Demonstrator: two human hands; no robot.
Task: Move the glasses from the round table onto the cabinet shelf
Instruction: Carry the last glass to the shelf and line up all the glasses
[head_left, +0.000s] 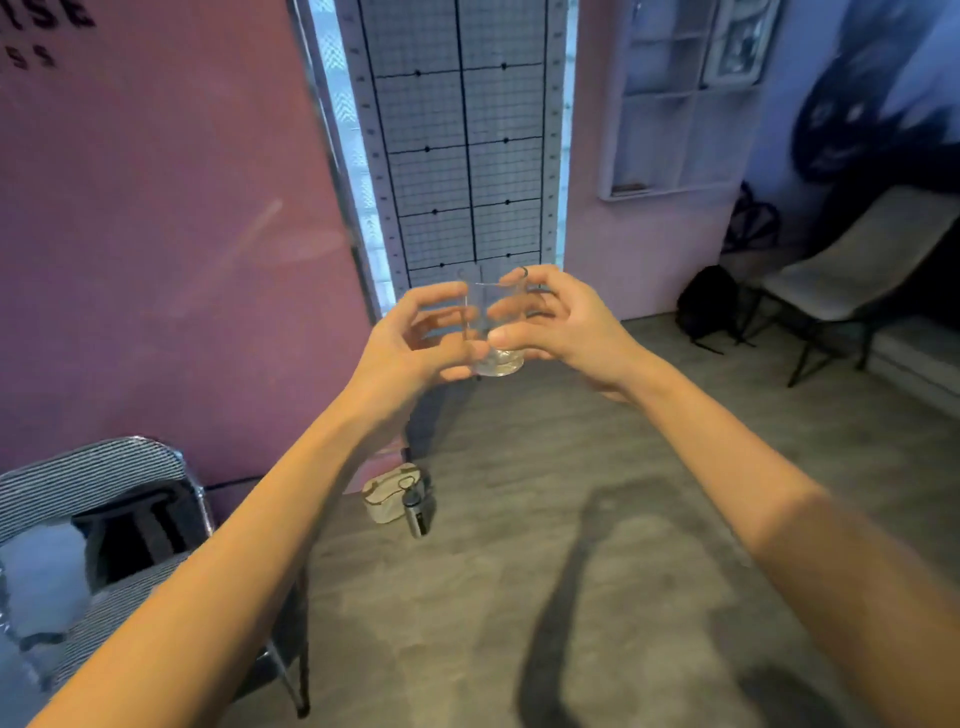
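A clear drinking glass (492, 332) is held upright in mid-air in front of me, above the grey floor. My left hand (415, 343) curls around its left side, fingers on the wall and near the base. My right hand (556, 322) wraps its right side, thumb near the thick bottom, a ring on one finger. Both arms are stretched forward. Neither the round table nor the cabinet shelf shows in this view, unless the white framed unit (680, 104) on the far wall is the cabinet; I cannot tell.
A striped folding chair (104, 519) stands at the lower left. A beige bag (389, 493) with a bottle (415, 512) lies on the floor by the pink wall. A black backpack (709, 304) and a reclining chair (857, 270) sit at the right.
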